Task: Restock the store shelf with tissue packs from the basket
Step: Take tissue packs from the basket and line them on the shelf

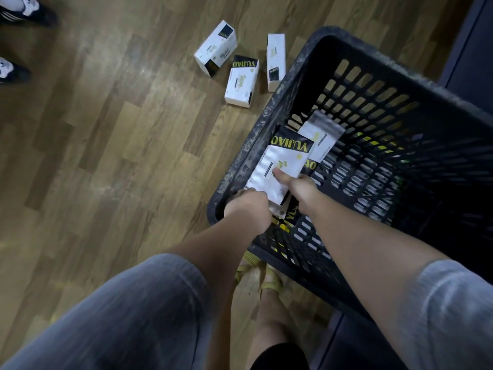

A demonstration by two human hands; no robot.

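Both hands reach down into a black slotted plastic basket that stands on a wood-plank floor. They hold one tissue pack against the basket's near-left wall — a white soft-wrapped block with a black band at its far end carrying the yellow word YUJIAO, and small yellow and black print down its face. The right hand grips the pack's near right edge, thumb laid flat on the white face; its other fingers are hidden under the pack. The left hand is at the pack's near-left corner, its fingers curled out of sight beneath, so how they lie cannot be told.

A second pack of the same kind lies tilted just behind the held one, partly covered by it, and more black-and-yellow wrapping shows beneath near the basket floor.

Outside the basket, three packs lie on the floor close together: a first floor pack farthest left, a middle floor pack face up, and a third floor pack on its edge, just beside the basket's rim.

Grey sleeves cover the upper arms. Yellow sandals show below the basket, and another person's dark shoes stand at the top left.
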